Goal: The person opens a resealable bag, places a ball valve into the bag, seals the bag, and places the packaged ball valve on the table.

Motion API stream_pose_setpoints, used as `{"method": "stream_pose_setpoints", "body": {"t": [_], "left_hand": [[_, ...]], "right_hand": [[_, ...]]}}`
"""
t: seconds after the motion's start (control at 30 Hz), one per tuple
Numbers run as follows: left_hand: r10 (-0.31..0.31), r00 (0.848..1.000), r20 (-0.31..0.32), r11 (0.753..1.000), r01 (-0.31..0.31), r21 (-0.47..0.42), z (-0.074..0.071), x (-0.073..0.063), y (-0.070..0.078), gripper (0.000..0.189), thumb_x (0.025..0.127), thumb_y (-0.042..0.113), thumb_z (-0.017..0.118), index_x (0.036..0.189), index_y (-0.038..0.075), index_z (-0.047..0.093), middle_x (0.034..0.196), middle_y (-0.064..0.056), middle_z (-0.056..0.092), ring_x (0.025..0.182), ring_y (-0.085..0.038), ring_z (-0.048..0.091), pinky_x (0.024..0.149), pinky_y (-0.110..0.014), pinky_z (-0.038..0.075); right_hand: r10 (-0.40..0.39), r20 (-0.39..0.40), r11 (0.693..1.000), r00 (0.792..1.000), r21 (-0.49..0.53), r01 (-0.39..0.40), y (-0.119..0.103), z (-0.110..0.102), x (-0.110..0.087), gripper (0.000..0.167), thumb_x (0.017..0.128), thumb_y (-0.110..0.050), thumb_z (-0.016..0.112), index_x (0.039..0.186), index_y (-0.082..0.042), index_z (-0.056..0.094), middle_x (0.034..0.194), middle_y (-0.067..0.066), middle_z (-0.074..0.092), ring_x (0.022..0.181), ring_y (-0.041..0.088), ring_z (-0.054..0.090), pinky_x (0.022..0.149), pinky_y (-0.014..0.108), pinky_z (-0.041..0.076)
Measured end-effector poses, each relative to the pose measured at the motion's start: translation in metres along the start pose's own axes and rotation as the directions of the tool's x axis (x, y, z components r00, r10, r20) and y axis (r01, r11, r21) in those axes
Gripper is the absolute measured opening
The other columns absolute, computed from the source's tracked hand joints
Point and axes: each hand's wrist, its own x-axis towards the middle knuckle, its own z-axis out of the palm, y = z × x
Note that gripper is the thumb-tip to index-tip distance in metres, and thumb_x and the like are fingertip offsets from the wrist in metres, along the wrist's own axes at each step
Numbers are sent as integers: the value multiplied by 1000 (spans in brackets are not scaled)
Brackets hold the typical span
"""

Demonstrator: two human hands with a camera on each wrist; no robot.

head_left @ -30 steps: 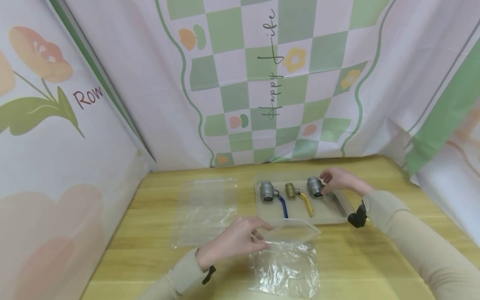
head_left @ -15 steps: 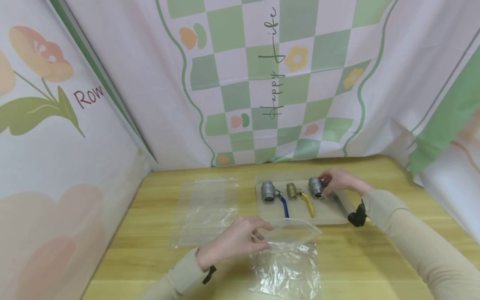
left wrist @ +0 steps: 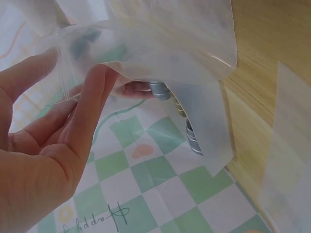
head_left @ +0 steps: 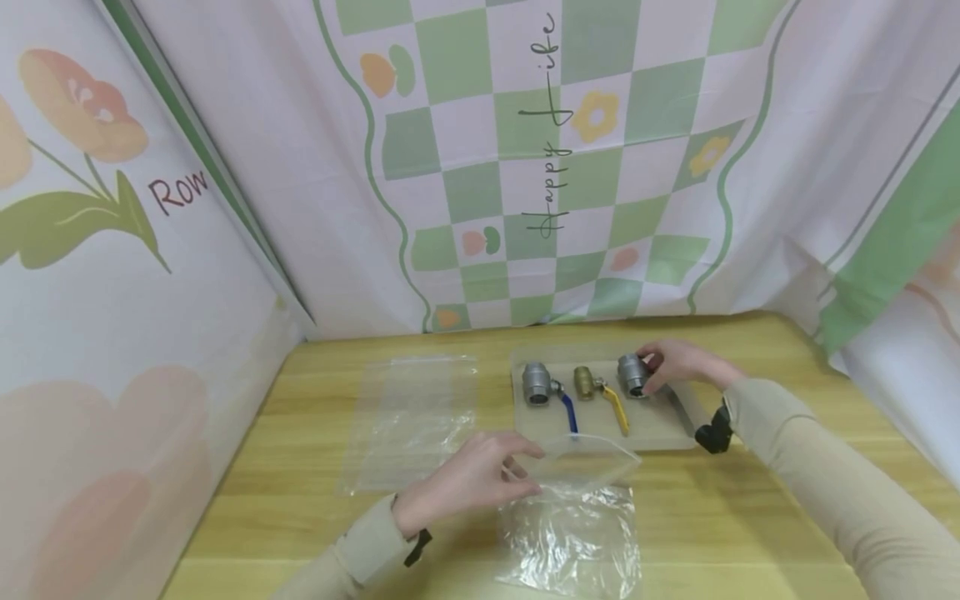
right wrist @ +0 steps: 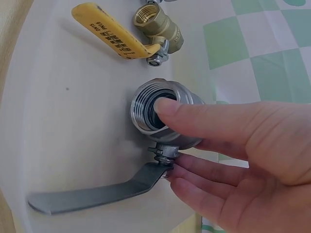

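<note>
My right hand (head_left: 684,364) grips a silver ball valve (head_left: 633,375) with a grey lever (right wrist: 97,196). In the right wrist view, its thumb lies at the threaded opening, with the fingers behind the body. That valve lies in a shallow whitish tray (head_left: 540,425), beside a brass ball valve (head_left: 583,382) with a yellow lever and a silver ball valve (head_left: 536,383) with a blue lever. My left hand (head_left: 476,473) holds a clear plastic bag (head_left: 573,533) near its mouth, which gapes towards the tray. In the left wrist view, the bag's film partly covers the fingers.
Another clear plastic bag (head_left: 412,417) lies flat on the wooden table (head_left: 300,467), left of the tray. A patterned curtain (head_left: 480,200) hangs behind the table's back edge, with more cloth along both sides.
My right fingers have closed in on the silver valve with the grey lever. The left hand and the bag stay nearly where they were; the head view has shifted slightly.
</note>
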Motion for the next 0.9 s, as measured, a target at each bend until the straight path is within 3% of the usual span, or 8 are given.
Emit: {"method": "stream_pose_setpoints", "body": {"t": [0.47,0.67,0.9], "left_hand": [[-7,1000,-5,1000,7,-4,0,-1,-1,42,85,13,77,123,4,65,124,-11,70,83,1,71,67,1,51],[-11,1000,-8,1000,11,-11,0,-1,-3,42,85,12,77,123,3,65,123,-11,70,82,2,70,67,0,51],[3,1000,-20,1000,-3,-10,0,-1,-4,41,85,12,77,123,2,65,123,-12,70,81,0,71,67,0,51]], "right_hand": [[-29,-31,999,999,-22,28,4,6,2,73,77,-22,83,129,14,47,117,38,62,103,44,65,89,55,57],[-27,-38,999,999,43,28,-2,9,2,62,75,-18,84,118,6,47,117,37,62,100,41,66,85,50,59],[-23,-57,995,998,93,28,-9,13,4,63,73,-12,85,115,6,42,115,39,60,97,37,65,80,42,59]]}}
